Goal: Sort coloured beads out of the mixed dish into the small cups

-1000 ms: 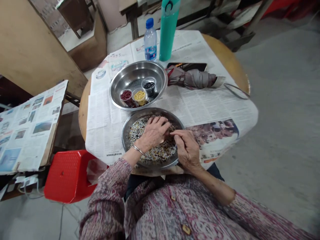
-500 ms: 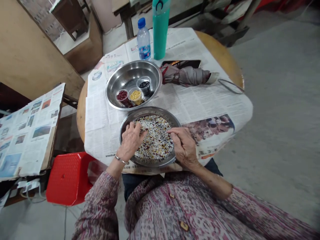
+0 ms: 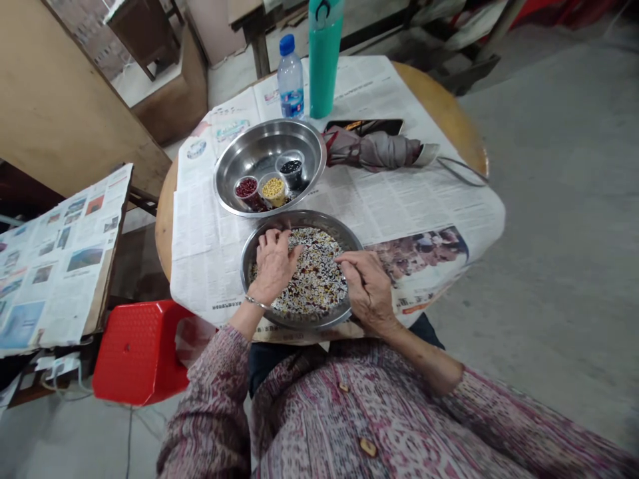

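My left hand (image 3: 273, 266) rests with curled fingers on the mixed grains (image 3: 319, 286), which fill a shallow steel plate (image 3: 299, 219). A bracelet circles that wrist. My right hand (image 3: 367, 293) sits at the plate's right side, its thumb and forefinger close together over the grains. Anything between those fingertips is too small to see. Beyond the plate, a larger steel bowl (image 3: 259, 150) holds small cups of red beans (image 3: 247, 188), yellow grains (image 3: 273, 189) and black beans (image 3: 291, 170).
Newspaper covers the round wooden table (image 3: 444, 110). On it are a water bottle (image 3: 290, 86), a teal flask (image 3: 322, 63), a phone (image 3: 363, 125) and a folded umbrella (image 3: 372, 152). A red stool (image 3: 137, 352) stands at left, beside a newspaper-covered board (image 3: 60, 259).
My left hand has shifted from the middle of the grains toward the plate's left side. My right hand stays near the right rim, and the grains have been spread about.
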{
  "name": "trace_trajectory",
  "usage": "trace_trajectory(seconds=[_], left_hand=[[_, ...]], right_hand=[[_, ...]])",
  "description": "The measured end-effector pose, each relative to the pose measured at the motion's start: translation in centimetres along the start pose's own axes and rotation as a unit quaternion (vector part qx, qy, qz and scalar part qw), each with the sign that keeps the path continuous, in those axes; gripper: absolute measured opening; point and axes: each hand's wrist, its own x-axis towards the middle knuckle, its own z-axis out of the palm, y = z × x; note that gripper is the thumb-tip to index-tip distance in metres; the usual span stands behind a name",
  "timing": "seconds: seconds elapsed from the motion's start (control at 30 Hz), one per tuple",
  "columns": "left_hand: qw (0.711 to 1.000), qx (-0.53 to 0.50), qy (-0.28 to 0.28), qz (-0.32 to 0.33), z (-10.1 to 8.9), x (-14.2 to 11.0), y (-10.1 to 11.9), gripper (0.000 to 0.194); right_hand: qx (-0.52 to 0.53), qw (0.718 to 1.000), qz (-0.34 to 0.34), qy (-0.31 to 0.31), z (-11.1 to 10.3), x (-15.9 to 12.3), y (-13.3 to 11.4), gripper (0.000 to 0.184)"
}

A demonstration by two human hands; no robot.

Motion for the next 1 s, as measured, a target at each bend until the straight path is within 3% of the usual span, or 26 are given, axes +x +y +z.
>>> trace_trajectory(seconds=[0.13, 0.2, 0.37, 0.47, 0.5, 0.57, 0.63, 0.7, 0.87, 1.0], left_hand=[[0.995, -0.054, -0.043, 0.068, 1.1, 0.5, 0.9, 0.011], [0.987, -0.101, -0.066, 0.103, 1.1, 0.1, 1.2, 0.01], [0.978, -0.122, -0.108, 0.133, -1.0, -2.8, 0.7, 0.01], [0.983, -0.11, -0.07, 0.131, -2.4, -4.6, -0.4, 0.009], [0.986, -0.097, -0.052, 0.127, -2.6, -5.1, -0.8, 0.014], [0.992, -0.053, -0.038, 0.105, -3.0, -5.7, -1.6, 0.04], [0.995, -0.006, -0.061, 0.073, -3.1, -6.2, -2.2, 0.076], [0.994, 0.028, -0.095, 0.042, -3.1, -6.5, -2.4, 0.089], [0.991, -0.035, -0.127, -0.004, -2.3, -7.0, -1.9, 0.048], [0.988, -0.145, -0.056, -0.009, -0.8, -6.5, -0.9, 0.036]], right_hand=[[0.006, 1.0, -0.003, -0.001, 0.0, 0.1, -0.1, 0.018], [0.008, 1.0, -0.002, -0.004, 0.0, 0.1, -0.1, 0.018], [0.009, 1.0, -0.005, -0.009, -0.1, 0.0, 0.1, 0.017], [0.006, 1.0, -0.003, -0.01, -0.1, 0.0, 0.1, 0.017], [0.005, 1.0, -0.001, -0.01, -0.1, 0.0, 0.1, 0.017], [0.004, 1.0, 0.0, -0.007, 0.0, 0.0, 0.0, 0.017], [0.003, 1.0, 0.001, -0.005, 0.0, 0.0, 0.0, 0.017], [0.003, 1.0, 0.002, -0.005, 0.0, 0.1, -0.1, 0.017], [0.007, 1.0, 0.004, -0.003, 0.0, 0.1, 0.1, 0.018], [0.009, 1.0, 0.007, -0.002, 0.0, 0.1, 0.2, 0.018]])
